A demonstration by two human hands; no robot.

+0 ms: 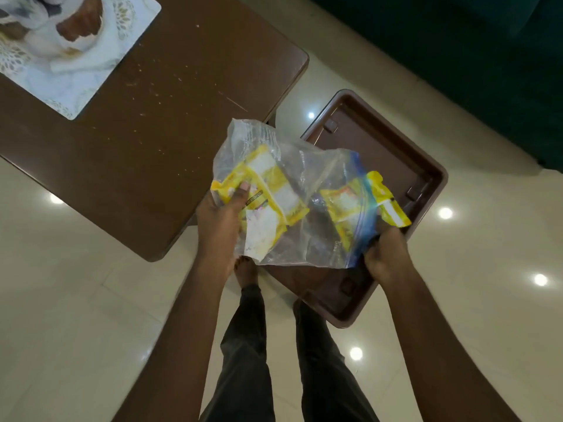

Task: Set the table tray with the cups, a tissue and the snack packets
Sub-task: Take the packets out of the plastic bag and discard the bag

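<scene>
I hold a clear zip bag (pixel 304 190) with several yellow snack packets (pixel 268 190) inside, above the floor. My left hand (pixel 219 217) grips the bag's closed end around the packets. My right hand (pixel 385 254) grips the blue zip opening, where one yellow packet (pixel 388 202) sticks out. The white patterned table tray (pixel 100 74) lies on the brown table (pixel 146 141) at the top left, holding white cups (pixel 51 35) and a folded tissue (pixel 79 66), all blurred.
A brown plastic stool or tub (pixel 396 153) stands upside down on the tiled floor right under the bag. My legs and a bare foot show below. A dark green sofa (pixel 457 56) fills the top right.
</scene>
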